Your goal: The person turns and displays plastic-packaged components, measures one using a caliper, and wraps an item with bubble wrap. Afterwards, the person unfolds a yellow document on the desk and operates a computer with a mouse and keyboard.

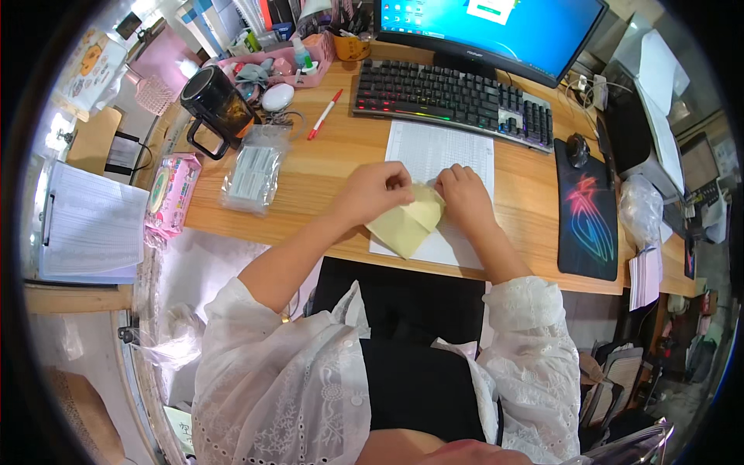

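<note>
A pale yellow piece of folded paper (408, 228) is held between my two hands over the front of the wooden desk. My left hand (377, 191) pinches its upper left edge between thumb and fingers. At its upper right edge, the fingers of my right hand (464, 195) are curled in and closed on it. Creases cross the paper, and one corner points down toward me. Beneath it lies a white printed sheet (438, 153), partly covered by the paper and my hands.
A keyboard (453, 97) and monitor (496, 31) stand beyond the sheet. To the right are a mouse (576, 150) and mouse pad (587, 225). Leftward lie a red-and-white pen (325, 115), a clear plastic packet (256, 169), a dark mug (217, 108) and pink wipes (172, 194).
</note>
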Tool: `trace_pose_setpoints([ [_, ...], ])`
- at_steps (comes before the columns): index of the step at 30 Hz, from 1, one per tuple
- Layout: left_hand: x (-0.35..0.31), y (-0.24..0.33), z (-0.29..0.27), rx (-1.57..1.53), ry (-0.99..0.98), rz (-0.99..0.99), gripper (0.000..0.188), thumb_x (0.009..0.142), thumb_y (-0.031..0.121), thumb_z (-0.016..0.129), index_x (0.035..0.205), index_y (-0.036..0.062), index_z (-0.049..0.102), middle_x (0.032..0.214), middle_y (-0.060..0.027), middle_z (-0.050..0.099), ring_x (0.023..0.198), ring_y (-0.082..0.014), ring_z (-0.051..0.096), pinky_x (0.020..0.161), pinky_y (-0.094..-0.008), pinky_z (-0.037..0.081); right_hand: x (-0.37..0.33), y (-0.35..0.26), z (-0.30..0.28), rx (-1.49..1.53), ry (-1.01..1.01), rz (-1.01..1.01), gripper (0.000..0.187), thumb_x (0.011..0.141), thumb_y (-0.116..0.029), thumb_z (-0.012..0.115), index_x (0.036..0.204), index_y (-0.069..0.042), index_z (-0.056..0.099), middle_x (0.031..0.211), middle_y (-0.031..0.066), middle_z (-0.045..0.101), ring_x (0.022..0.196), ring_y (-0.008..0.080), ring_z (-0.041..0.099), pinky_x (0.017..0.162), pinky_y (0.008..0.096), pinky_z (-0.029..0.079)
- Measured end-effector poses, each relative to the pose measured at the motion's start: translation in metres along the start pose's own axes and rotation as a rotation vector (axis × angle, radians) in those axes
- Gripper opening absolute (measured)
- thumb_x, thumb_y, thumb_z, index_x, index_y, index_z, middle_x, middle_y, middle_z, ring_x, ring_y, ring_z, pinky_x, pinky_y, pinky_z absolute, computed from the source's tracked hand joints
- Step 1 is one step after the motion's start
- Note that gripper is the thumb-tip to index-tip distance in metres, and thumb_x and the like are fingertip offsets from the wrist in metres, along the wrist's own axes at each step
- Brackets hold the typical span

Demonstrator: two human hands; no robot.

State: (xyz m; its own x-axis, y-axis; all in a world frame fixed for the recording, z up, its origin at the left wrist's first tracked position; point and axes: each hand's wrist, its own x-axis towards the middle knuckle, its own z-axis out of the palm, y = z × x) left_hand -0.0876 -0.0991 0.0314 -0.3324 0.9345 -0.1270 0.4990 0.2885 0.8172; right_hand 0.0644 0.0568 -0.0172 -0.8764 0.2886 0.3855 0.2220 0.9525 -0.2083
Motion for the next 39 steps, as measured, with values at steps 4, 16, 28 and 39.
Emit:
trace_pose_setpoints([
  [4, -0.003, 0.005, -0.031, -0.134, 0.177, 0.419, 0.006, 0.081, 0.007, 0.065, 0.078, 0.0051, 0.060, 0.094, -0.0081, 0.067, 0.088, -0.0179, 0.060, 0.077, -0.0317, 0.047, -0.040, -0.006, -0.078, 0.347, -0.261, 0.328, 0.014, 0.087, -0.015, 0.060, 0.084, -0.001, 0.057, 0.080, 0.0178, 0.062, 0.077, 0.0344, 0.060, 0.068, 0.0406, 0.047],
  [16, 0.069, 0.058, -0.013, -1.628, -0.685, 1.030, 0.025, 0.084, 0.022, 0.071, 0.089, 0.0111, 0.050, 0.116, -0.0153, 0.054, 0.103, -0.0292, 0.060, 0.083, -0.0369, 0.055, -0.217, -0.026, -0.184, 0.897, -0.534, 0.802, 0.048, 0.083, -0.020, 0.072, 0.125, -0.002, 0.056, 0.125, 0.0151, 0.059, 0.115, 0.0257, 0.057, 0.095, 0.0354, 0.045],
  [28, 0.010, 0.072, -0.014, -1.609, -0.444, 0.760, 0.023, 0.096, 0.027, 0.052, 0.081, 0.0122, 0.044, 0.091, -0.0076, 0.051, 0.087, -0.0204, 0.053, 0.079, -0.0328, 0.048, -0.056, -0.066, -0.116, 2.075, 0.461, 0.617, 0.044, 0.100, -0.028, 0.045, 0.136, -0.004, 0.040, 0.131, 0.0133, 0.055, 0.121, 0.0283, 0.054, 0.103, 0.0473, 0.042],
  [39, 0.001, 0.054, -0.031, -1.508, -0.249, 0.511, 0.032, 0.098, 0.034, 0.039, 0.101, 0.0044, 0.053, 0.105, -0.0147, 0.056, 0.099, -0.0277, 0.057, 0.088, -0.0396, 0.050, -0.075, -0.065, -0.121, 2.013, 0.554, 0.592, 0.041, 0.100, -0.025, 0.044, 0.135, -0.003, 0.041, 0.127, 0.0168, 0.057, 0.115, 0.0316, 0.058, 0.096, 0.0470, 0.048],
])
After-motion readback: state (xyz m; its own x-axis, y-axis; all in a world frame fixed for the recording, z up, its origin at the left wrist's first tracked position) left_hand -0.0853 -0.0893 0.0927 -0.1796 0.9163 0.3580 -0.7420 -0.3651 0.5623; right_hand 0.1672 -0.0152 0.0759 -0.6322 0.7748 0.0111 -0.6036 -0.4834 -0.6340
